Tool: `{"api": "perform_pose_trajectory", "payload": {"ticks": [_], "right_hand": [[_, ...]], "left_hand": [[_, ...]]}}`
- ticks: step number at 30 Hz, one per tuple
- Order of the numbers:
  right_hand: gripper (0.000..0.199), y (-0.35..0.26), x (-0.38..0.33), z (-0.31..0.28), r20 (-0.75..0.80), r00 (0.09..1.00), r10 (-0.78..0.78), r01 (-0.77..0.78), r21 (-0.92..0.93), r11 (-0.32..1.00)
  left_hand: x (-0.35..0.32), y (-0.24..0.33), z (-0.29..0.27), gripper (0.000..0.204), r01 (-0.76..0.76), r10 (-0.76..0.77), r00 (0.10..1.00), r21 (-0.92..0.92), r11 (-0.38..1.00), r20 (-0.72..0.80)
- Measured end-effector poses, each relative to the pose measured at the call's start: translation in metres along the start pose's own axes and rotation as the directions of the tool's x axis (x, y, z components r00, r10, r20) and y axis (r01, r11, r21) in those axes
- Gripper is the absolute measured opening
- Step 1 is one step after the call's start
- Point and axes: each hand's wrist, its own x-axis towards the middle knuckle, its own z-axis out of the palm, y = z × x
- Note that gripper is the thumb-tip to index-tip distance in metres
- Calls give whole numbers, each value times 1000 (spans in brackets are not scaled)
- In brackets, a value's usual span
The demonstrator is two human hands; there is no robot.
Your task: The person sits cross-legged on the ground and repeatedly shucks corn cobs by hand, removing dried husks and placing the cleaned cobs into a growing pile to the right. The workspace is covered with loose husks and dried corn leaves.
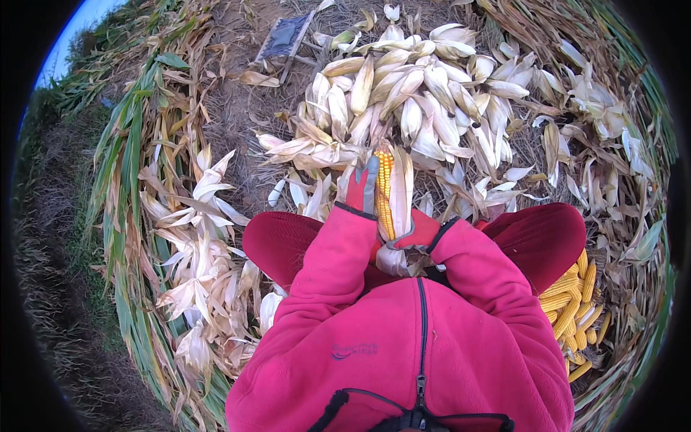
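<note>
Grip is partly hidden behind the corn ear point(386, 191) — clasped high by the left hand point(361, 184), apparently low by the right hand point(420, 230).

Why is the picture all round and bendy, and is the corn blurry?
Head view: the fisheye lens makes a circle with black corners, and green leaves seem to curve near the rim; head view: the corn looks fairly clear, in soft light.

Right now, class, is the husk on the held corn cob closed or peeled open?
Partly peeled open: the cob shows bare yellow kernels, with pale husk along its right side.
</note>
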Motion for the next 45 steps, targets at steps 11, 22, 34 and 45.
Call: {"api": "perform_pose_trajectory", "payload": {"ticks": [11, 22, 34, 45], "right_hand": [[76, 16, 3, -7, -23, 1000, -1, -2, -101, 995], [69, 18, 7, -4, 45, 998, -50, 50, 7, 999], [75, 19, 8, -4, -7, 999, -36, 36, 9, 999], [61, -22, 15, 8, -501, 850, -161, 391, 398, 830]], "left_hand": [[5, -14, -9, 43, 51, -34, 989, 116, 992, -146], [3, -7, -6, 56, 173, -137, 981, -292, 941, 140], [1, -7, -4, 40, 41, -67, 988, -187, 982, -139], [-9, -21, 18, 47, 158, -174, 933, -78, 984, -316]]}}
